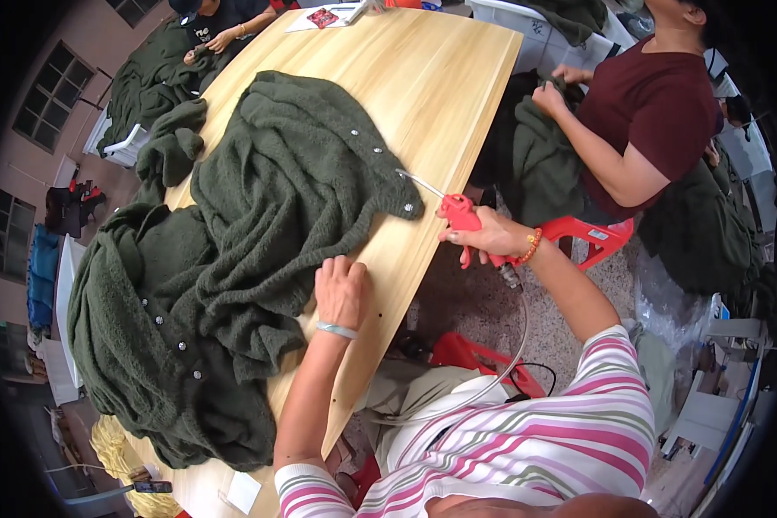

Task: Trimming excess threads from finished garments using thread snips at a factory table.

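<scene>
My right hand (pixel 496 235) is wrapped round a red air blow gun (pixel 459 213) with a long thin metal nozzle. A clear hose runs from the gun's base down beside my body. The nozzle tip points at the front of a dark green knitted cardigan (pixel 293 181), close to its shiny buttons. My left hand (pixel 343 292) rests at the garment's near edge, fingers bent over the cloth. Whether those fingers pinch the fabric is hard to see. The knit spreads in loose folds over the table, with another row of shiny buttons at the lower left.
The pale wooden table (pixel 457 52) curves away ahead. At the right a person in a maroon shirt (pixel 647 112) handles green knitwear beside a red stool (pixel 591 237). Another person (pixel 224 34) works at the far left. A white paper (pixel 243 492) lies at the table's near end.
</scene>
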Tool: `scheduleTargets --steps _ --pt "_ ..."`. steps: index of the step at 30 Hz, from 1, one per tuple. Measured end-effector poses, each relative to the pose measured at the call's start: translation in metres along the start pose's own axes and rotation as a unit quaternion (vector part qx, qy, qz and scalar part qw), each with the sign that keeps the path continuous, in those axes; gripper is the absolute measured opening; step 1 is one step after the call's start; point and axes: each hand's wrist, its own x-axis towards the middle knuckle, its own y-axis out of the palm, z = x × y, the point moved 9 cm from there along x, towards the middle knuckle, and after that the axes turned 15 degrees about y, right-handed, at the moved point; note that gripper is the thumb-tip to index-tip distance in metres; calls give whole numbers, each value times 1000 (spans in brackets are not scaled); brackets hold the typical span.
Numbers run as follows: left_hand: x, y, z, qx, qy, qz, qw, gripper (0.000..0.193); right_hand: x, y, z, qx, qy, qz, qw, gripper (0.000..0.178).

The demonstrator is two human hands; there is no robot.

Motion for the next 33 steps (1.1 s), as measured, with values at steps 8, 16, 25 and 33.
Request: scheduleTargets --steps 8,16,25,33 --pt "57 42 -8 89 56 21 994 54 -32 1 2 -23 -24 -55 998 55" --pt "13 25 -7 -105 2 48 993 20 -60 -2 -24 -1 -32 -76 997 50" --pt "16 -15 -52 -39 -26 -59 997 25 -58 17 -26 -76 -39 -68 994 54" --pt "7 33 -24 -141 -164 -39 976 12 -110 58 -39 -223 -66 -91 968 42"
